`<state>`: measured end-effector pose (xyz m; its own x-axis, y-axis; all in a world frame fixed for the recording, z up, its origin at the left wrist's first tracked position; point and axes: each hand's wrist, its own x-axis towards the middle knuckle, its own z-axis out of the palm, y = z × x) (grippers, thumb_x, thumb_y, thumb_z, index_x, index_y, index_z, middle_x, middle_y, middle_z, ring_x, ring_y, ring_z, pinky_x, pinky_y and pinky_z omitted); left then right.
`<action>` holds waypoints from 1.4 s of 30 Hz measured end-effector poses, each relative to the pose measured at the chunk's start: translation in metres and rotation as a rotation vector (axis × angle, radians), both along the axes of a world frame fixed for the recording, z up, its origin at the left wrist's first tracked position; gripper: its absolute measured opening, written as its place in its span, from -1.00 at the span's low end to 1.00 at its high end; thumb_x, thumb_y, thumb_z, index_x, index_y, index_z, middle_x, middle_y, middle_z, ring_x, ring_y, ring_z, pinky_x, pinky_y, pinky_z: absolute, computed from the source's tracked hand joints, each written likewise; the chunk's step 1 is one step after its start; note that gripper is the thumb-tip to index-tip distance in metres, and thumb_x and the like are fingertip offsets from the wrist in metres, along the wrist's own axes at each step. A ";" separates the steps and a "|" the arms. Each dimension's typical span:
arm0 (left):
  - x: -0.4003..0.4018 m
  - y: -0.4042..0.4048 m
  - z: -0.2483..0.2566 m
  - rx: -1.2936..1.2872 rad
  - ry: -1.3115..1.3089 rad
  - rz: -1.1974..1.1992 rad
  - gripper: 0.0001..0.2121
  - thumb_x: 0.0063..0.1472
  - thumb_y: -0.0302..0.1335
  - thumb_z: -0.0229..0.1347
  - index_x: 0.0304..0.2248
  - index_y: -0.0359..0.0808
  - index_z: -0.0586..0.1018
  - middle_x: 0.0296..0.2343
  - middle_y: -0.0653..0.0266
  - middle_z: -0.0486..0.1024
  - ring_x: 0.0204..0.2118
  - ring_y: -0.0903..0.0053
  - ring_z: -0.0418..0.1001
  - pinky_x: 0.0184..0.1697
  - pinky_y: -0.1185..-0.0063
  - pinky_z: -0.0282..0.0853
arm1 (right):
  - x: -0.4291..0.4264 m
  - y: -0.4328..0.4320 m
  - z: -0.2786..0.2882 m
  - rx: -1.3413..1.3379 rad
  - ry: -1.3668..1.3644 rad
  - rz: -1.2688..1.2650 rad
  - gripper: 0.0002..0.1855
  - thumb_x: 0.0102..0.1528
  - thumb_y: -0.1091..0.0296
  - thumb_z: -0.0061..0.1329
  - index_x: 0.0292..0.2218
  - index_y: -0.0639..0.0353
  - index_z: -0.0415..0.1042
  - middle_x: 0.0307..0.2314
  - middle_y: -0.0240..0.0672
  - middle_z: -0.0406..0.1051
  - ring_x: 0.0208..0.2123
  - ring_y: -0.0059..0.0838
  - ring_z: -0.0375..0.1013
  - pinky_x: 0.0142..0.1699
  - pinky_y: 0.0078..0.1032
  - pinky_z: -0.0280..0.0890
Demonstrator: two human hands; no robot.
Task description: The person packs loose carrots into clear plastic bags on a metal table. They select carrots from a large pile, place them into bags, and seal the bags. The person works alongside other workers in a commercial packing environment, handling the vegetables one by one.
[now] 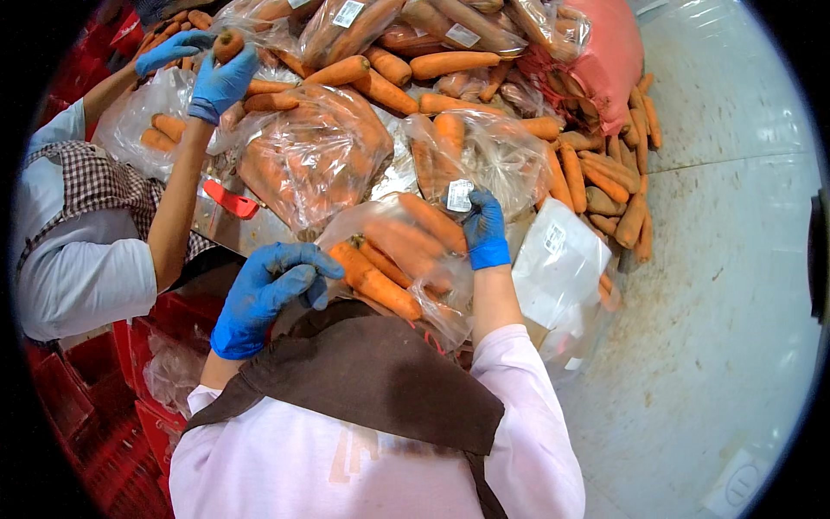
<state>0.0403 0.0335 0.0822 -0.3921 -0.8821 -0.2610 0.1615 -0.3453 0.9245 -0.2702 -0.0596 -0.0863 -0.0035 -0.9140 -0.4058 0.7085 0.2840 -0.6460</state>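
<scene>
My left hand (275,285), in a blue glove, is raised left of a clear plastic bag of carrots (405,243); its fingertips point at the bag, and nothing shows between the fingers. My right hand (483,224), also gloved, pinches a white printed label (460,195) at its fingertips. That label lies over the near end of another clear bag of carrots (447,139); whether it is stuck there I cannot tell. The bag nearest me has several carrots in it and lies against my brown apron (363,370).
A co-worker's gloved hands (224,74) hold a carrot at upper left. More bagged carrots (314,152), loose carrots (454,63) and a red mesh sack (603,58) cover the far side. A red plastic tool (231,199) lies left; white bags (561,259) lie right, and red crates (149,363) stand lower left.
</scene>
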 end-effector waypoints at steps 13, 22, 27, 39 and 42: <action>0.000 -0.008 0.005 0.053 0.044 0.020 -0.73 0.13 -0.36 -0.02 -0.27 -0.40 0.48 -0.50 0.30 0.46 -0.46 0.69 0.36 -0.41 0.76 0.21 | -0.029 0.013 0.013 -0.055 0.308 -0.381 -0.64 0.03 0.20 -0.12 -0.16 0.17 0.36 -0.18 -0.34 0.33 -0.10 -0.42 0.25 -0.02 -0.45 0.14; -0.011 -0.025 -0.003 -0.027 -0.001 0.067 -0.72 0.13 -0.35 -0.04 -0.26 -0.40 0.46 -0.34 0.17 0.48 -0.43 0.64 0.36 -0.37 0.67 0.26 | 0.007 0.123 0.149 -0.428 0.988 0.519 -0.64 -0.19 0.41 0.09 -0.27 0.23 0.42 -0.40 -0.26 0.43 -0.33 -0.38 0.41 -0.18 -0.47 0.28; -0.013 -0.034 -0.003 -0.043 0.017 -0.024 -0.73 0.14 -0.36 -0.04 -0.25 -0.38 0.46 -0.32 0.20 0.47 -0.41 0.64 0.36 -0.36 0.67 0.27 | -0.004 0.147 0.114 -0.208 1.069 0.551 -0.80 -0.10 0.35 0.00 -0.40 0.27 0.43 -0.47 -0.20 0.41 -0.39 -0.32 0.41 -0.25 -0.44 0.27; 0.008 -0.025 0.022 -0.178 0.254 -0.061 -0.61 0.09 -0.26 0.06 -0.22 -0.45 0.44 -0.30 0.08 0.46 -0.21 0.42 0.44 -0.27 0.62 0.35 | 0.005 0.137 0.180 -0.512 0.183 0.103 -0.53 -0.09 0.00 0.02 -0.33 0.26 0.30 -0.58 -0.36 0.20 -0.60 -0.48 0.17 -0.47 -0.43 0.07; -0.007 -0.026 0.029 -0.176 0.150 -0.252 -0.57 0.08 -0.24 0.06 -0.16 -0.40 0.42 -0.21 0.08 0.42 -0.15 0.38 0.38 -0.09 0.51 0.26 | 0.018 0.135 0.161 -0.416 0.101 0.192 -0.27 -0.17 -0.03 0.08 -0.12 0.37 0.23 -0.33 -0.16 0.33 -0.30 -0.25 0.33 -0.16 -0.29 0.20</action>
<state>0.0334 0.0079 0.1117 -0.6260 -0.7790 -0.0357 0.2305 -0.2286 0.9458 -0.2523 0.0755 0.0747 0.1609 -0.9869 -0.0116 0.5961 0.1065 -0.7958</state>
